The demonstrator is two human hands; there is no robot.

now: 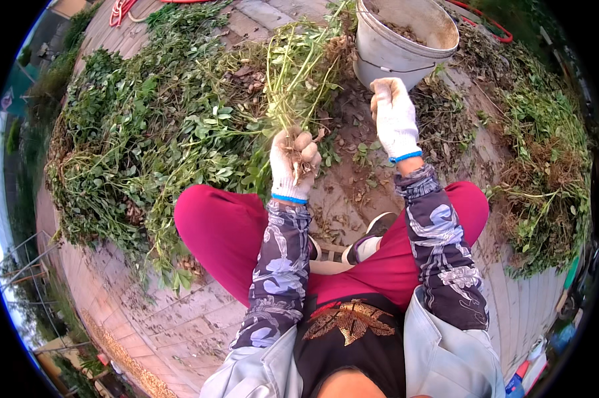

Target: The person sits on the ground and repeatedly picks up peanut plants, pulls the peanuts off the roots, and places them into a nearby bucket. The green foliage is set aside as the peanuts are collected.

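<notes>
My left hand [295,161], in a white knit glove with a blue cuff, grips a peanut plant [299,84] by the base of its stems. Several pale peanut pods [305,147] and thin roots show at the palm, while the leafy stems point away from me. My right hand [393,117], gloved the same way, is raised just on the near side of a white plastic bucket [394,59]. Its fingers are curled, and whatever may be inside them is hidden. Inside the tilted-looking bucket, peanuts [404,32] lie at the bottom.
A large heap of peanut plants [155,129] spreads at the left. More plants [543,189], with roots showing, lie at the right. Soil and loose leaves cover the paving [349,199] before my crossed legs. A red hose [123,11] lies at the far left.
</notes>
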